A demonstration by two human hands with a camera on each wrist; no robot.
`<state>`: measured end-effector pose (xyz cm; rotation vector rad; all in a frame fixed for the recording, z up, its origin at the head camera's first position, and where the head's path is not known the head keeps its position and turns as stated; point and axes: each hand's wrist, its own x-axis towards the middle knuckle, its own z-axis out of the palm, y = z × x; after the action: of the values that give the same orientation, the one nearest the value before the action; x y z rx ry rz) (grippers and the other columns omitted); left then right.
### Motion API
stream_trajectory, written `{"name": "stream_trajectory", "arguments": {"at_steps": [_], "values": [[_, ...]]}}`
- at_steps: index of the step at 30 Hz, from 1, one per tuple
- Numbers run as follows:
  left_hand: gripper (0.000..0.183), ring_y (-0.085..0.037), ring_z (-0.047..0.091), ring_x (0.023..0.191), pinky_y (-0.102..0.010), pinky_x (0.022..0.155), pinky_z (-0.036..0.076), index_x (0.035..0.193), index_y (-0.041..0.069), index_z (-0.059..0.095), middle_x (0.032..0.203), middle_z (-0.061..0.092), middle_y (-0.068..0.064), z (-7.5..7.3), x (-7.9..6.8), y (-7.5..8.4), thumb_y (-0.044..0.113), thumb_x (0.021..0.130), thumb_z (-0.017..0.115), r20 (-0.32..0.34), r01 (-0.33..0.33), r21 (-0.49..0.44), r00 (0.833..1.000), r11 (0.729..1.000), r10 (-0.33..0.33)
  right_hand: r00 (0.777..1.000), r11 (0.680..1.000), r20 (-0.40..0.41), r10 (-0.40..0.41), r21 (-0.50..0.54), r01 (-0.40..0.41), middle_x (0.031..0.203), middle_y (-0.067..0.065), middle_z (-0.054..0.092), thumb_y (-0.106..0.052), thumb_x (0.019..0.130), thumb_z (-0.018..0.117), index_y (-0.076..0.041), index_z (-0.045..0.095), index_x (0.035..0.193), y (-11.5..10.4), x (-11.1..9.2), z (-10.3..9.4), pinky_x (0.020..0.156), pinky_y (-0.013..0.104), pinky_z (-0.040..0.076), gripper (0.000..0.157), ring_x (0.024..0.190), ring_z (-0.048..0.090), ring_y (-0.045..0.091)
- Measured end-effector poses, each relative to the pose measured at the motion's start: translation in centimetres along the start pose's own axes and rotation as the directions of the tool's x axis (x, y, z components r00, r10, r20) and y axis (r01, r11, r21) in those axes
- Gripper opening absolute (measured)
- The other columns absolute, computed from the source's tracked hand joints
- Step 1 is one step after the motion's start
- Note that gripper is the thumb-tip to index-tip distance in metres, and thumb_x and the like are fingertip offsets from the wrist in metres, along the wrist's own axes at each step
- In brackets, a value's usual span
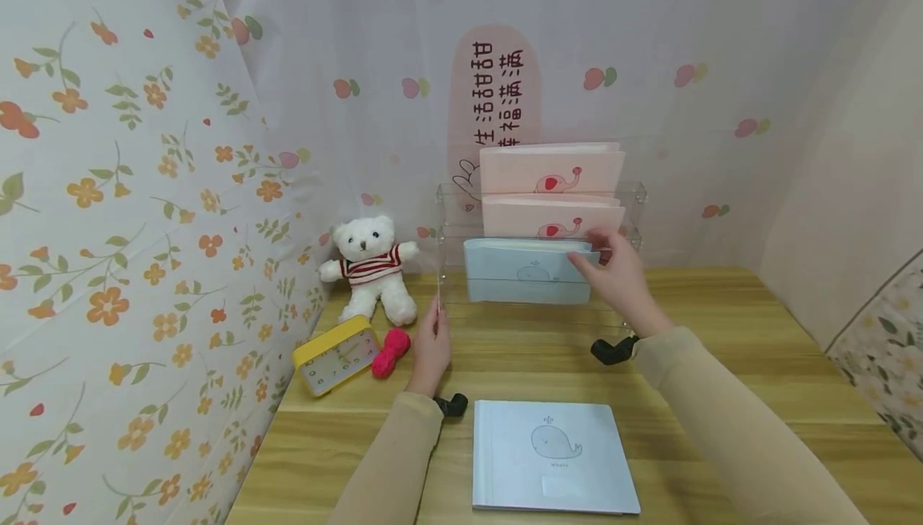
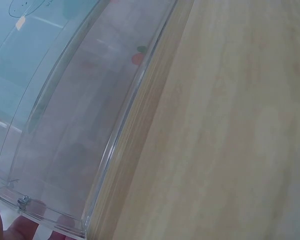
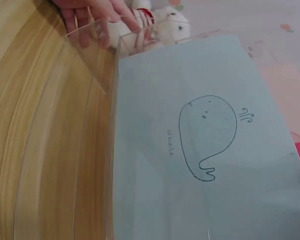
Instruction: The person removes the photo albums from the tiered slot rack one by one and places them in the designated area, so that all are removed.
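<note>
A clear tiered rack (image 2: 75,130) stands on the table, its see-through walls hard to make out. My left hand (image 1: 431,353) grips the rack's left side, thumb and fingers on either side of the clear panel. In the lowest front tier leans a light blue booklet (image 1: 526,272) with a whale drawing, also filling much of the right wrist view. At its upper right corner, my right hand (image 1: 618,270) pinches the booklet; that grip is mostly outside the right wrist view. Behind it, two pink booklets with elephant drawings, a lower one (image 1: 512,219) and an upper one (image 1: 508,171), lean in higher tiers.
Near the front of the wooden table (image 1: 721,349) lies a pale whale booklet (image 1: 505,461). To the left are a white teddy bear (image 1: 369,298) in a striped top, a yellow clock (image 1: 335,358) and a small pinkish-red bundle (image 1: 391,353). Patterned curtains hang behind and left.
</note>
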<state>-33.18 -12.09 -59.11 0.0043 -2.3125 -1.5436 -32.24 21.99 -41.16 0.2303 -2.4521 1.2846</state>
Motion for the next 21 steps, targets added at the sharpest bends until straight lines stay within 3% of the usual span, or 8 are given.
{"name": "stream_trajectory", "arguments": {"at_steps": [4, 13, 21], "values": [[0.050, -0.037, 0.067, 0.137, -0.062, 0.114, 0.055, 0.167, 0.038, 0.048, 0.155, 0.067, -0.013, 0.0, 0.2, -0.3, 0.037, 0.117, 0.052, 0.017, 0.021, -0.023, 1.000, 1.000, -0.020, 1.000, 1.000, -0.001, -0.019, -0.017, 0.019, 0.142, 0.025, 0.065, -0.029, 0.104, 0.079, 0.001, 0.058, 0.145, -0.1, 0.5, 0.5, 0.115, 0.058, 0.050, 0.055, 0.130, 0.063, 0.044], [0.050, -0.034, 0.063, 0.144, -0.059, 0.119, 0.052, 0.167, 0.041, 0.047, 0.160, 0.064, -0.009, -0.2, 0.0, 0.1, 0.036, 0.117, 0.052, 0.032, 0.049, -0.029, 0.998, 0.998, -0.048, 0.997, 1.000, 0.079, -0.008, -0.019, 0.010, 0.145, 0.017, 0.072, -0.035, 0.103, 0.080, -0.009, 0.070, 0.140, -0.4, 1.3, 1.3, 0.130, 0.064, 0.036, 0.046, 0.149, 0.056, 0.040], [0.050, -0.036, 0.066, 0.139, -0.061, 0.115, 0.054, 0.167, 0.039, 0.048, 0.156, 0.066, -0.012, -0.1, 0.1, -0.2, 0.040, 0.117, 0.051, 0.019, 0.022, -0.032, 1.000, 0.999, -0.021, 0.996, 0.998, 0.092, 0.019, -0.062, -0.013, 0.149, 0.016, 0.071, -0.034, 0.103, 0.081, -0.010, 0.077, 0.135, -0.7, 1.4, 1.5, 0.130, 0.065, 0.035, 0.040, 0.153, 0.052, 0.041]]}}
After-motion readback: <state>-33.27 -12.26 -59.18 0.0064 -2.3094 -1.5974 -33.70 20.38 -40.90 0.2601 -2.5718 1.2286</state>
